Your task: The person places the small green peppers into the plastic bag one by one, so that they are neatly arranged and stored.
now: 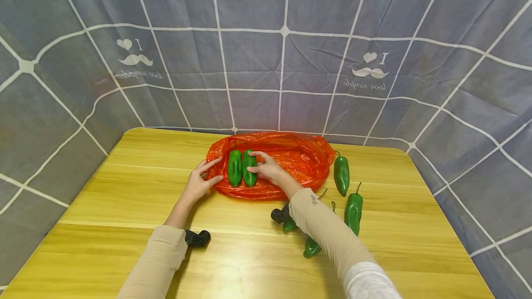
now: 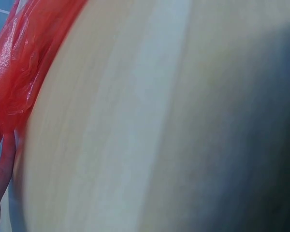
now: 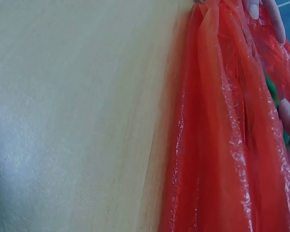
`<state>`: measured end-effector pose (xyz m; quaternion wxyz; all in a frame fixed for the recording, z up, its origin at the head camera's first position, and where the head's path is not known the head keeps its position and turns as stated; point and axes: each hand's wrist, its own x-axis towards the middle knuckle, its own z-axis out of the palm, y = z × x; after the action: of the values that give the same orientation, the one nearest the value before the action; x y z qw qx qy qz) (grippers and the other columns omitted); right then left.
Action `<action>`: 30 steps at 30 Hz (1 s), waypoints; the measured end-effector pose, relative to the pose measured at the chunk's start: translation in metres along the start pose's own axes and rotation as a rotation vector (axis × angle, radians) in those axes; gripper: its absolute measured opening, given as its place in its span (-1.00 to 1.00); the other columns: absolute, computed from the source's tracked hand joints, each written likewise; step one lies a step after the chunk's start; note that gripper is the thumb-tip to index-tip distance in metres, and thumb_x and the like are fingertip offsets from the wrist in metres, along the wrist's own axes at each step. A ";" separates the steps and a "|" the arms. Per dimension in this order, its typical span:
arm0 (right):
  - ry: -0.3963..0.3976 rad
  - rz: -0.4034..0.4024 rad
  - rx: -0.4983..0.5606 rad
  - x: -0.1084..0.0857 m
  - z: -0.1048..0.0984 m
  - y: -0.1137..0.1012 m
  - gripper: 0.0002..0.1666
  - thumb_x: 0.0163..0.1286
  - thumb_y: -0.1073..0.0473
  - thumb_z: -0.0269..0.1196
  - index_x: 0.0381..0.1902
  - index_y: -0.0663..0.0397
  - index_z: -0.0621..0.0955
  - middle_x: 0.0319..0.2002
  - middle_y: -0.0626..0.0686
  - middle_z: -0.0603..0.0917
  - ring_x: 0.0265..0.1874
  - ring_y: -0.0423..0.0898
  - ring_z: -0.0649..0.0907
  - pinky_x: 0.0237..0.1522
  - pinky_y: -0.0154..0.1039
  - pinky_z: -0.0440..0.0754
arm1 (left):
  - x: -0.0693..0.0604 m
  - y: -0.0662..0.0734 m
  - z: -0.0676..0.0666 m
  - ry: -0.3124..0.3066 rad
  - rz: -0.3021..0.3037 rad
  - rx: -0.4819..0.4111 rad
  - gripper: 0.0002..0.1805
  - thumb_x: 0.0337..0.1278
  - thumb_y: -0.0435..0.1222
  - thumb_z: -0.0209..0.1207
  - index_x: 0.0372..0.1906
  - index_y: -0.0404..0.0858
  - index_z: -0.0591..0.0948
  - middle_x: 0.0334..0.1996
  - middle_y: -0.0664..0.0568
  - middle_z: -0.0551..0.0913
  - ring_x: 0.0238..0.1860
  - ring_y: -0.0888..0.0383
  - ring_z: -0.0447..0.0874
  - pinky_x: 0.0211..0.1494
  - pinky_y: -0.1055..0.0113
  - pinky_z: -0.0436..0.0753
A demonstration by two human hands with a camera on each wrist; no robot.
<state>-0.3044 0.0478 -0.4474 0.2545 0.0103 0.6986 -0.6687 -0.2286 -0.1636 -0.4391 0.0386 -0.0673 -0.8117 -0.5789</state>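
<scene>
A red plastic bag lies with its mouth spread wide near the table's back edge. Inside its left part, two green peppers rest side by side: a left pepper and a right pepper. My right hand reaches into the bag and grips the right pepper between thumb and fingers. At the bag's left rim, my left hand holds the plastic, thumb outside and fingers over the edge. The right wrist view shows the bag's folds hiding most of the green pepper.
Right of the bag lie more green peppers, one beside it and another nearer. Two others, including one pepper, are partly covered by the right forearm. A grey checked curtain stands behind the wooden table.
</scene>
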 end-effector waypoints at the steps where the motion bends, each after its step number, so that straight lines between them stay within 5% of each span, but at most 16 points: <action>1: 0.001 -0.005 -0.001 0.001 0.000 0.000 -0.38 0.20 0.44 0.19 0.22 0.03 0.36 -0.08 0.29 0.52 -0.27 -0.02 0.62 -0.16 -0.11 0.61 | 0.000 0.000 0.000 0.001 0.001 -0.001 -0.45 -0.03 -0.49 0.23 0.16 -0.46 0.42 0.24 -0.49 0.18 0.35 -0.29 -0.10 0.31 -0.15 0.07; 17: 0.020 -0.090 -0.172 0.004 0.003 0.004 -0.40 0.20 0.35 0.23 0.22 0.06 0.39 -0.07 0.29 0.43 -0.19 0.08 0.57 -0.22 -0.11 0.62 | 0.001 -0.003 0.001 -0.007 -0.006 0.004 -0.45 -0.03 -0.49 0.23 0.16 -0.47 0.41 0.26 -0.51 0.12 0.33 -0.31 -0.05 0.27 -0.12 0.18; 24: 0.023 -0.097 -0.156 0.004 0.004 0.005 -0.39 0.20 0.37 0.22 0.23 0.06 0.39 -0.04 0.29 0.42 -0.20 0.08 0.57 -0.25 -0.13 0.63 | 0.011 -0.033 0.001 -0.006 -0.019 0.005 -0.42 -0.03 -0.41 0.27 0.19 -0.34 0.44 0.30 -0.42 0.11 0.36 -0.24 -0.06 0.29 -0.08 0.17; 30: 0.021 -0.080 -0.143 0.005 0.005 0.005 -0.37 0.19 0.40 0.22 0.23 0.03 0.39 -0.04 0.29 0.41 -0.19 0.10 0.58 -0.25 -0.13 0.64 | 0.010 -0.029 0.001 -0.005 -0.008 0.011 -0.43 -0.03 -0.42 0.26 0.18 -0.36 0.43 0.27 -0.43 0.15 0.35 -0.25 -0.04 0.30 -0.10 0.15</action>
<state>-0.3049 0.0422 -0.4538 0.2203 -0.0289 0.7471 -0.6265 -0.2429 -0.1714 -0.4656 0.0348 -0.0653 -0.8152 -0.5744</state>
